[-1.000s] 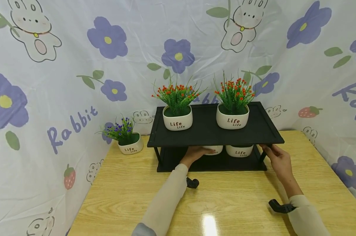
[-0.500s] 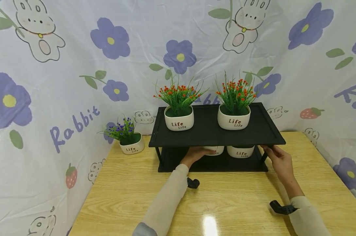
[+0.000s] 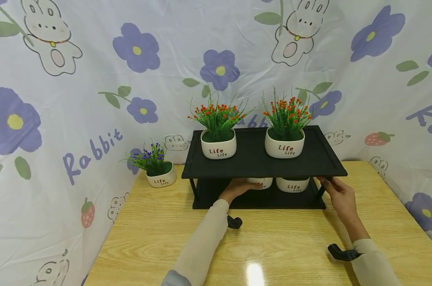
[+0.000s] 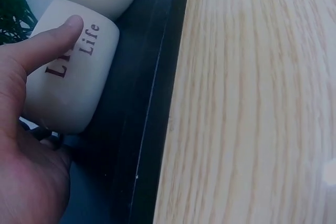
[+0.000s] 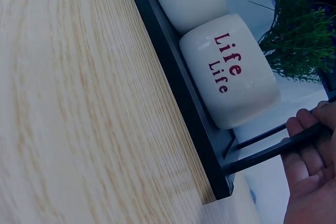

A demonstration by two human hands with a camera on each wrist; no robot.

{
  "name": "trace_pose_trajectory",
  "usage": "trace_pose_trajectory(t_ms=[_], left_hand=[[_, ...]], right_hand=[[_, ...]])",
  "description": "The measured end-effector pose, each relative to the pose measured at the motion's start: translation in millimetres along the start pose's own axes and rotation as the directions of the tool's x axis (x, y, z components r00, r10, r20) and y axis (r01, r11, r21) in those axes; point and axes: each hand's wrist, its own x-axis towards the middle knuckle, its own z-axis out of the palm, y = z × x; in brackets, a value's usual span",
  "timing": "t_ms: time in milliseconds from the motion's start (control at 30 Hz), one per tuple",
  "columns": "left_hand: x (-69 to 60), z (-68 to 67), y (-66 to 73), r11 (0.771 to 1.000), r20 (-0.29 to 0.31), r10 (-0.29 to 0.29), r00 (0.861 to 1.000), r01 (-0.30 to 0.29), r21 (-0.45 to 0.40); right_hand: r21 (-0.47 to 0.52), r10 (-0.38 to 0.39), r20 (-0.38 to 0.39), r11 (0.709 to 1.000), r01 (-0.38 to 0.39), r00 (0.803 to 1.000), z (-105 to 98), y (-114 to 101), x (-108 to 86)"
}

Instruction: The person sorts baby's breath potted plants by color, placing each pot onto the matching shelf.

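My left hand (image 3: 238, 186) reaches between the tiers of a black two-tier shelf (image 3: 249, 149) and holds a white flowerpot (image 4: 86, 85) lettered "Life". Its thumb lies across the lettering; its other fingers are largely hidden at the pot's side. Against that pot stands a second white flowerpot (image 5: 231, 72), also on the lower tier, with green foliage (image 5: 302, 45). At the shelf's right end, my right hand (image 3: 341, 197) grips the front corner post (image 5: 273, 152), just under the upper board. In the head view the upper board hides the lower plants.
On the upper tier stand two white pots, a left one (image 3: 218, 149) and a right one (image 3: 284, 147), both with red-flowered plants. A purple-flowered pot (image 3: 161, 176) is on the wooden table (image 3: 158, 238), left of the shelf. A patterned cloth (image 3: 180, 35) hangs behind.
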Motion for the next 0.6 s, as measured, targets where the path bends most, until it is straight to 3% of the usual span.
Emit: trace_pose_trajectory(t_ms=[233, 367, 600], left_hand=[[-2.2, -9.2, 1.3, 1.0, 0.013, 0.006, 1.0, -0.007, 0.03], [-5.1, -15.4, 2.7, 0.998, 0.006, 0.02, 1.0, -0.02, 0.063], [-22.4, -32.1, 11.8, 0.99, 0.003, 0.052, 0.999, -0.052, 0.13]], right_hand=[[-0.011, 0.0, -0.014, 1.0, 0.0, 1.0, -1.1, 2.2, 1.1], [0.029, -0.046, -0.002, 0.998, 0.046, 0.999, -0.9, 1.7, -0.7], [0.033, -0.031, 0.003, 0.999, 0.03, 1.0, 0.7, 0.1, -0.6]])
